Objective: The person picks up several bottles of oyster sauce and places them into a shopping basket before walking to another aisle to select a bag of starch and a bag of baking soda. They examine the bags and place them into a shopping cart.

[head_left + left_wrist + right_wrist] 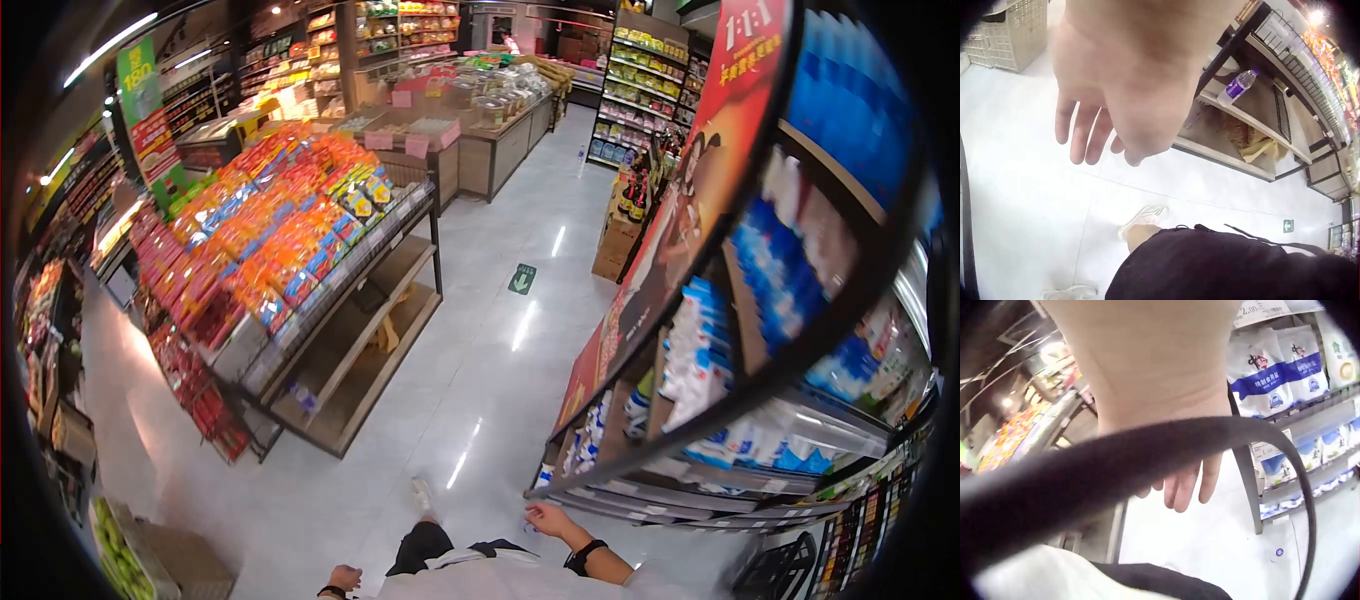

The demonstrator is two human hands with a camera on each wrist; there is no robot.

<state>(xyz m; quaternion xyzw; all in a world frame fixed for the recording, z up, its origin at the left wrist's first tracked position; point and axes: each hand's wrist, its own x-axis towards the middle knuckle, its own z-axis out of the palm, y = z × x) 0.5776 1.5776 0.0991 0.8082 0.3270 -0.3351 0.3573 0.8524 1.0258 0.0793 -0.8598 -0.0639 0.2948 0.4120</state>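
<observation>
My left hand (pixel 345 577) hangs low by the body, holding nothing. The left wrist view shows this hand (pixel 1122 87) with relaxed, slightly spread fingers over the pale floor. A display rack's lower shelf lies beyond it, with a purple-labelled bottle (pixel 1238 87) on it. My right hand (pixel 548 520) is out in front of the body, below the end of a shelf unit. Its fingers (pixel 1182 487) hang loosely with nothing in them in the right wrist view, and a dark strap (pixel 1147 450) crosses in front. White-and-blue salt bags (pixel 1266 375) stand on the shelves beside it.
Orange and red packets (pixel 290 220) fill a sloped display rack at the left. A tall shelf unit with a red poster (pixel 650 250) stands close on the right. Between them runs an aisle with a green floor arrow (pixel 521 279). A crate of green produce (pixel 120 560) sits lower left.
</observation>
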